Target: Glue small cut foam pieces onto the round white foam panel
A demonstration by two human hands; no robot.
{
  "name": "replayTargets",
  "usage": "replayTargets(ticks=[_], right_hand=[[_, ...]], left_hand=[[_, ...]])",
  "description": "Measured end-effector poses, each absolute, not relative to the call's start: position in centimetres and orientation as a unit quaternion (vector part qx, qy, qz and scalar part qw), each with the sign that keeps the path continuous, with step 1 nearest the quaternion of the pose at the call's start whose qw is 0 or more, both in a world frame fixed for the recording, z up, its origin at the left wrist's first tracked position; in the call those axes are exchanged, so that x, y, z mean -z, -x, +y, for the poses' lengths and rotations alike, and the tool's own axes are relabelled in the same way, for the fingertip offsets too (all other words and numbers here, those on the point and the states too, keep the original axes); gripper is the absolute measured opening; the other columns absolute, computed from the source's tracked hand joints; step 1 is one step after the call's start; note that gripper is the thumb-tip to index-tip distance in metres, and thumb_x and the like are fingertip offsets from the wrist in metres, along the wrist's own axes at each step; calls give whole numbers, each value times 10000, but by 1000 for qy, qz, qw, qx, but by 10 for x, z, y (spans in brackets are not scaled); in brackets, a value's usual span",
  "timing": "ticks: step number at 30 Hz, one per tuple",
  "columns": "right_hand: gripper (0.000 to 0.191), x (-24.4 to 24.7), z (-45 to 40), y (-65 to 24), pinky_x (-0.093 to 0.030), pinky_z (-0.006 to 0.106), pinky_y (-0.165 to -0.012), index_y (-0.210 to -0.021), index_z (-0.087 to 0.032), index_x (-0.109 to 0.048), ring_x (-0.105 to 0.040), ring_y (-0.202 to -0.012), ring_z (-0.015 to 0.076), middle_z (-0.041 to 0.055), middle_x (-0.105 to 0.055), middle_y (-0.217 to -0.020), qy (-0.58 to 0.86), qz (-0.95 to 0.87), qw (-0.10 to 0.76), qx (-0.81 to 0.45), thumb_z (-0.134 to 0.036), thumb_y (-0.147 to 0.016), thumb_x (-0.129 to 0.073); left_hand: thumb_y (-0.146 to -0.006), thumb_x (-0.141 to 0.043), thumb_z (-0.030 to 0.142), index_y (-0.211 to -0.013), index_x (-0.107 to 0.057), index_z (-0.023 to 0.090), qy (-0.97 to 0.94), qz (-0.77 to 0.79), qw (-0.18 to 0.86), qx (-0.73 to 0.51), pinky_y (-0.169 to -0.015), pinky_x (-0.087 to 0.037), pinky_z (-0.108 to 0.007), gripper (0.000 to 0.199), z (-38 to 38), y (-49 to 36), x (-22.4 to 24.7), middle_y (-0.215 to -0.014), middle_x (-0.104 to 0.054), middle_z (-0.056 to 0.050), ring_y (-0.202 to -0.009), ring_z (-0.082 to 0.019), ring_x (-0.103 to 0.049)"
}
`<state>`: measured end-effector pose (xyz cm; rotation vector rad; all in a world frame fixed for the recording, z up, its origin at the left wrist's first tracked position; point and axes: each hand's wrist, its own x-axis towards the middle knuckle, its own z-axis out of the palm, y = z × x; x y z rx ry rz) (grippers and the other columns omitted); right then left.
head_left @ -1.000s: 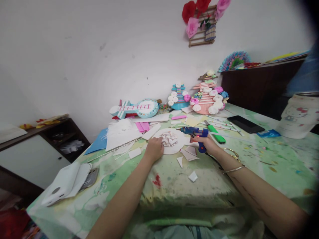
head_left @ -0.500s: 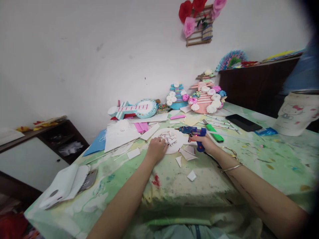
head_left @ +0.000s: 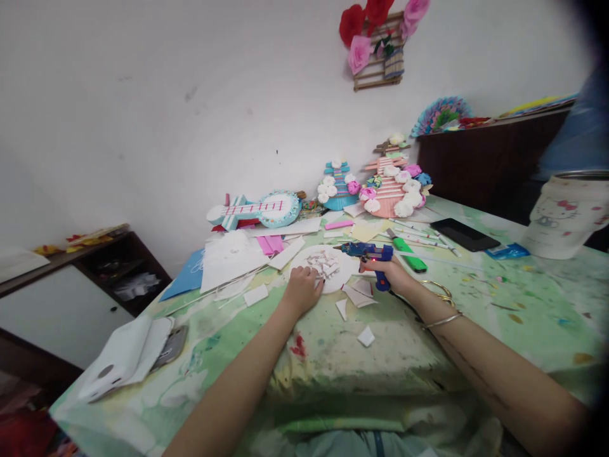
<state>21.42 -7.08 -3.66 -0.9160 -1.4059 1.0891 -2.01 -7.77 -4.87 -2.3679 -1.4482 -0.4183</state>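
My right hand (head_left: pixel 392 274) is wrapped round the handle of a blue hot glue gun (head_left: pixel 366 251), its nozzle pointing left over a round white disc (head_left: pixel 340 282). A small red light glows on the gun. On the disc lies a heap of small white cut pieces (head_left: pixel 324 263). My left hand (head_left: pixel 303 290) rests at the disc's near left edge beside the heap, fingers stretched out and lying down. I see nothing held in it, though the undersides of the fingers are hidden. White offcuts (head_left: pixel 360 293) lie just right of the disc.
Behind stand a white and blue toy-like instrument (head_left: pixel 280 208) and two flower-covered ones. To the right lie a green utility knife (head_left: pixel 410 255), gold-handled scissors (head_left: pixel 440 292), a black phone (head_left: pixel 464 235) and a cup (head_left: pixel 556 219). A white case (head_left: pixel 126 358) sits at the left edge.
My left hand has shifted very slightly at the disc's edge. The glue gun stays almost in place, and the view has moved a little.
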Motion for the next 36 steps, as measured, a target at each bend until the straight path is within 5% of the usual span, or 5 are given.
replayTargets(ticks=[14,36], right_hand=[[150,37,-70,-215,-403,331,-795,-560,-188,-662,-580,-765,199,20,-658,-720,381,-596,539,-457,-332,-600,-675],[127,43,-66,-216,-421,316,-774,-572,-180,-656,-589,-739,187,17,-653,-705,377,-596,536,-465,-302,-602,-673]], left_hand=[[-823,-473,402,-1040,-551,45,815,-531,163,166,-815,-368,-403,425,-82,20,50,-905,-607,-177,-868,-278,-539],[-743,-582,362,-884,-692,165,807,-524,106,252,-781,-395,-351,266,-75,32,50,-799,-652,-97,-851,-230,-555]])
